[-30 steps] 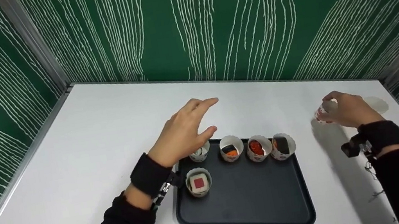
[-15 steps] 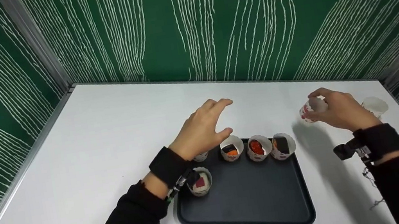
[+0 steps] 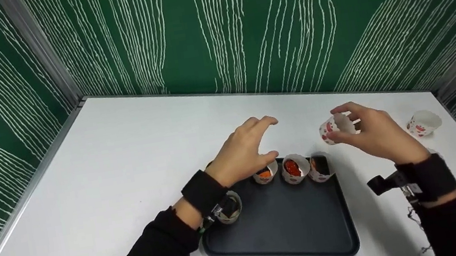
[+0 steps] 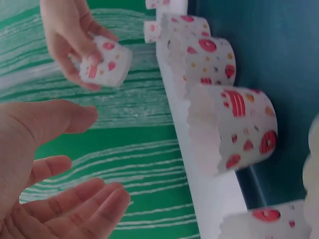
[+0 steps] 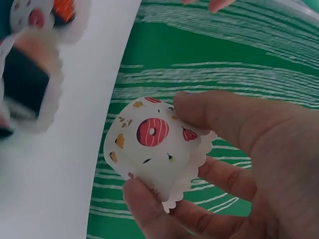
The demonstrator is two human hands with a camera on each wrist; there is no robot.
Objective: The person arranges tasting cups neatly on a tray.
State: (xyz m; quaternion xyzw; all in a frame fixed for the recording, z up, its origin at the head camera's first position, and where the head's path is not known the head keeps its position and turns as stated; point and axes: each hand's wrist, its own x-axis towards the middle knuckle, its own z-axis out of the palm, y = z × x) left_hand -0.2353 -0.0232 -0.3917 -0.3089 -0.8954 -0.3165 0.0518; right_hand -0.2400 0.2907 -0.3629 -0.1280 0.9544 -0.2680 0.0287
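Note:
My right hand (image 3: pixel 373 131) grips a white paper baking cup (image 5: pixel 149 144) with a scalloped rim and red doughnut prints, raised over the table right of the tray. In the head view the cup lies tilted, its mouth toward my palm. My left hand (image 3: pixel 241 153) holds nothing; its thumb and fingers are spread apart above the tray's back left edge. Below it on the dark tray (image 3: pixel 287 223) stand printed cups: one with an orange and black sushi piece (image 3: pixel 264 173), one with red topping (image 3: pixel 292 168), and one with a dark-wrapped piece (image 3: pixel 320 164).
Another paper cup (image 3: pixel 424 123) stands on the white table (image 3: pixel 133 160) at the far right. A filled cup (image 3: pixel 230 211) sits at the tray's left, partly behind my left wrist strap. Green walls (image 3: pixel 182 31) with white lines border the table.
My right hand has carried the paper cup leftward from the far right toward the tray. My left hand has moved to the right and slightly down, still spread.

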